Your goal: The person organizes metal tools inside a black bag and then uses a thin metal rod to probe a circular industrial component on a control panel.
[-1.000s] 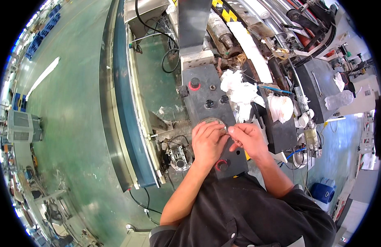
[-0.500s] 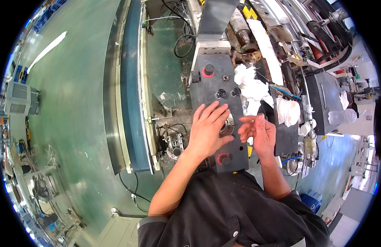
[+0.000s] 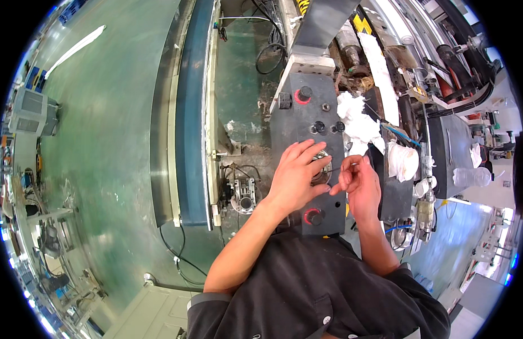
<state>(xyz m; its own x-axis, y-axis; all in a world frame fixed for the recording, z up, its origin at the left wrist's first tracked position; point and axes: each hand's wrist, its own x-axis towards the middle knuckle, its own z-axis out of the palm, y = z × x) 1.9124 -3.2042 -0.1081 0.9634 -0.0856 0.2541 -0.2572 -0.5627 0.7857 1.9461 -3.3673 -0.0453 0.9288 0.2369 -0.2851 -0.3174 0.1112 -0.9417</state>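
My left hand [image 3: 297, 178] lies palm down over a dark metal plate [image 3: 295, 127], its fingers stretched out and the thumb apart. Partly covered by it is a round, shiny metal ring [image 3: 323, 172] set in the plate. Just to the right, my right hand [image 3: 361, 186] is closed in a pinch of thumb and forefinger beside the ring. A thin dark line runs from that pinch toward the ring; what it is I cannot make out. Black knobs [image 3: 318, 127] stand on the plate above the hands, and a red-ringed knob [image 3: 313, 216] sits nearer my body.
Crumpled white cloth [image 3: 357, 121] and a white roll [image 3: 403, 161] lie right of the plate. A metal upright [image 3: 325, 28] rises at its far end. Left are a small motor-like unit [image 3: 244, 195] and a long blue conveyor belt [image 3: 192, 113]. A clear plastic bottle [image 3: 472, 177] lies far right.
My right hand has moved closer to the ring and its fingers have drawn together. The left hand stays over the ring. The whole view has shifted slightly.
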